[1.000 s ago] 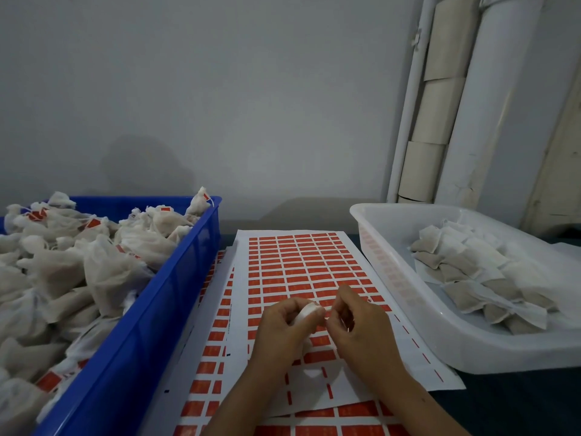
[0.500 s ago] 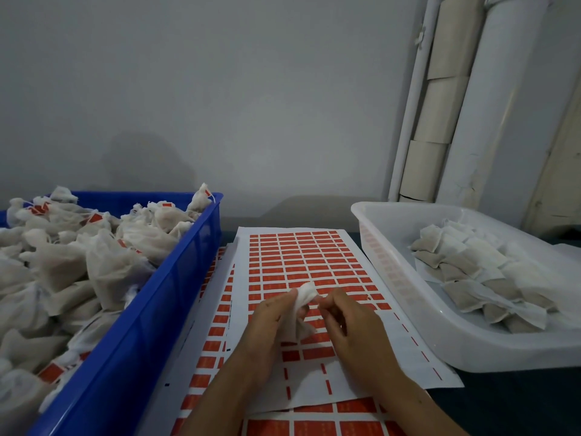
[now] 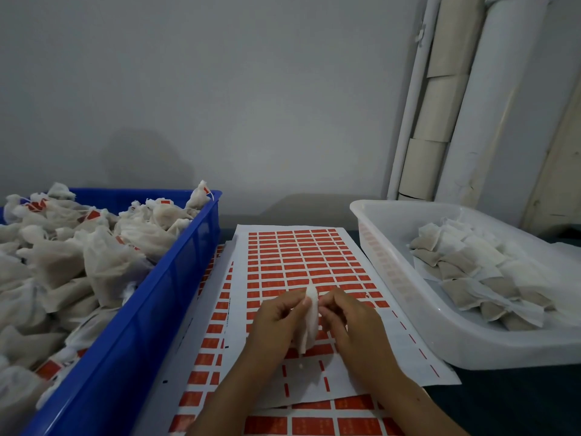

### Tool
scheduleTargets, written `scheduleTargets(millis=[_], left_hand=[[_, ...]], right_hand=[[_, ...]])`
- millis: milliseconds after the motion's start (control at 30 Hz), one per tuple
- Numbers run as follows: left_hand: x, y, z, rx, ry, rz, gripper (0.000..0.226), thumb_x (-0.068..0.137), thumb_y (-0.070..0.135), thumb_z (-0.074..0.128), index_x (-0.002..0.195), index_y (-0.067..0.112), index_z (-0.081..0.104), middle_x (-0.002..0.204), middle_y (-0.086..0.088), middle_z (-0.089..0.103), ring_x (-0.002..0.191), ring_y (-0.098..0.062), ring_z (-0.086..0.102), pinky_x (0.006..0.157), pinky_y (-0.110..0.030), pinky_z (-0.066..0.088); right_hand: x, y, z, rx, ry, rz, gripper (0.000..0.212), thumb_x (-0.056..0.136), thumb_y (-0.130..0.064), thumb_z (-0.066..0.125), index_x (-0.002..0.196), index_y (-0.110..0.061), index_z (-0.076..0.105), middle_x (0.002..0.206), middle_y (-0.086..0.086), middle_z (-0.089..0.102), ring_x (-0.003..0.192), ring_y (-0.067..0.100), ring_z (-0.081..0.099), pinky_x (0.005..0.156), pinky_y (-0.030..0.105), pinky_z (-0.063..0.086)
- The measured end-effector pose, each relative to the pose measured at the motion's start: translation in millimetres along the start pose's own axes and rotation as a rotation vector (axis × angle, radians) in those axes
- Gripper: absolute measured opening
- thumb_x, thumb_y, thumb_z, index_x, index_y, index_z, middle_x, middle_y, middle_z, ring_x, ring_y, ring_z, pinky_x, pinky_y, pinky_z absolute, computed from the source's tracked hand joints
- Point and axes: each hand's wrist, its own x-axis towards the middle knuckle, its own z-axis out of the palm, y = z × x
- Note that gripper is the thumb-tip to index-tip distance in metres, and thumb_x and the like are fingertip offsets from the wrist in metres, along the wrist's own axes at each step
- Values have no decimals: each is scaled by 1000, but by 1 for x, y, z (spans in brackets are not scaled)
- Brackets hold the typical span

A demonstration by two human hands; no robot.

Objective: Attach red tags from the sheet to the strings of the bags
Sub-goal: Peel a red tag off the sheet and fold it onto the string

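The left hand (image 3: 276,322) pinched a white bag (image 3: 309,319) over the sheet (image 3: 301,262), probably to keep the red tags close. The right hand (image 3: 352,322) had its fingers curled at the bag's edge; the string was too thin to see. Tagged bags filled the blue bin (image 3: 176,297), untagged ones lay in the white tray (image 3: 408,297).

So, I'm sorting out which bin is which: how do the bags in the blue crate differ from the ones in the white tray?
The bags in the blue crate are heaped high, to its rim and above; those in the white tray lie in a low, flat layer. The crate's bags look puffy and gathered, with red tags showing among them; the tray's bags look flat, and no red tag shows there. Both are pale, translucent pouches with tan filling.
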Motion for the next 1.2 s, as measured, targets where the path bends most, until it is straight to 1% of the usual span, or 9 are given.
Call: scheduleTargets(millis=[67, 267, 367, 500, 600, 700, 800, 933, 1200], left_hand=[[0, 0, 0, -2, 6, -24, 21, 95, 22, 46, 93, 34, 62, 99, 12, 64, 92, -10, 60, 62, -7, 49], [1, -3, -2, 23, 23, -61, 24, 95, 21, 47, 108, 26, 66, 108, 7, 66, 99, -16, 61, 76, -19, 54], [2, -4, -3, 32, 43, -43, 20, 90, 18, 56, 102, 25, 69, 104, 9, 68, 97, -14, 63, 62, -9, 51], [3, -4, -4, -33, 100, -46, 14, 79, 15, 69, 89, 24, 72, 96, 9, 70, 89, -10, 64, 57, -7, 49], [1, -2, -4, -103, 84, -27, 14, 76, 15, 70, 79, 28, 71, 82, 15, 71, 80, -8, 67, 59, -8, 49], [0, 0, -5, -141, 15, 17, 13, 83, 18, 62, 88, 23, 73, 85, 10, 73, 81, -8, 69, 63, -12, 51], [1, -2, -4, -139, 38, 14, 11, 82, 13, 65, 83, 20, 73, 81, 7, 73, 78, -10, 69, 63, -15, 53], [2, -3, -5, -100, 101, 20, 14, 77, 9, 71, 73, 22, 71, 72, 8, 71, 72, -9, 68, 61, -13, 52], [6, -7, -1, -8, 218, 31, 16, 72, 15, 77, 70, 18, 61, 62, 11, 64, 65, 0, 64, 53, -5, 45]], right_hand=[[-1, -1, 0, 7, 4, -3, 5, 92, -26, 50, 90, -27, 54, 85, -15, 58, 75, -1, 55, 81, 5, 42], [-2, -3, 2, 145, 0, 59, 9, 93, -26, 48, 87, -30, 52, 83, -18, 58, 79, 4, 59, 83, 12, 47], [-2, -6, 2, 230, 18, 83, 13, 94, -24, 46, 84, -33, 48, 81, -17, 59, 76, 4, 61, 79, 13, 50], [-4, -7, 1, 227, 42, 52, 10, 88, -37, 39, 84, -32, 46, 81, -18, 58, 77, 5, 62, 76, 14, 50], [-6, -9, 0, 201, 78, 22, 15, 82, -44, 36, 81, -33, 45, 80, -24, 55, 83, -5, 57, 73, 4, 43], [-6, -10, 0, 221, 75, 29, 14, 81, -45, 36, 82, -34, 45, 82, -24, 54, 82, -2, 58, 75, 4, 42], [-5, -8, 1, 262, 52, 53, 5, 91, -31, 42, 87, -30, 46, 87, -18, 56, 83, 6, 59, 80, 9, 45], [-5, -8, 0, 252, 72, 41, 11, 92, -22, 48, 85, -31, 47, 84, -20, 55, 80, 1, 59, 74, 3, 43], [-5, -9, 3, 143, 171, -33, 13, 87, -43, 49, 78, -35, 45, 80, -21, 52, 79, -1, 55, 73, 3, 41]])
